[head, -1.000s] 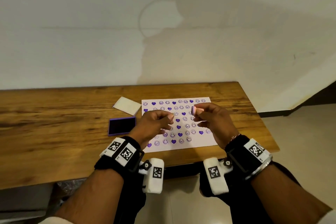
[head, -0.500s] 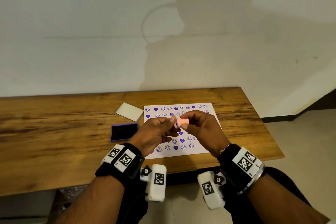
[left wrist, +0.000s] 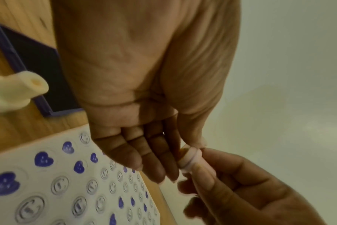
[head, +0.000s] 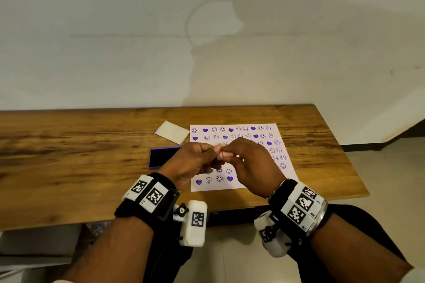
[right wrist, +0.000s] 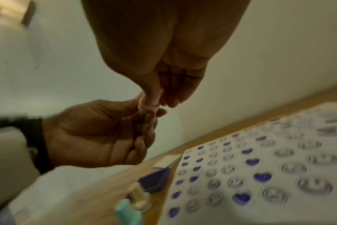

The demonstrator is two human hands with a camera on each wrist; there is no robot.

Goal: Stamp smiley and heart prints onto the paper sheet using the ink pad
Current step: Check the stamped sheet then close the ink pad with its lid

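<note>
The left hand (head: 195, 161) has come up to meet the right hand (head: 250, 165), both now pinching the small pink stamp (left wrist: 190, 159) above the printed paper sheet (head: 285, 174), likely swapping its end before re-inking.

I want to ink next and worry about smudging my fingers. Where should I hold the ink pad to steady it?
Hold the ink pad by its purple rim, at the left edge, coming from the left. The dark inked face fills the middle and lies flat and open on the table; the paper lies close to its right.
</note>
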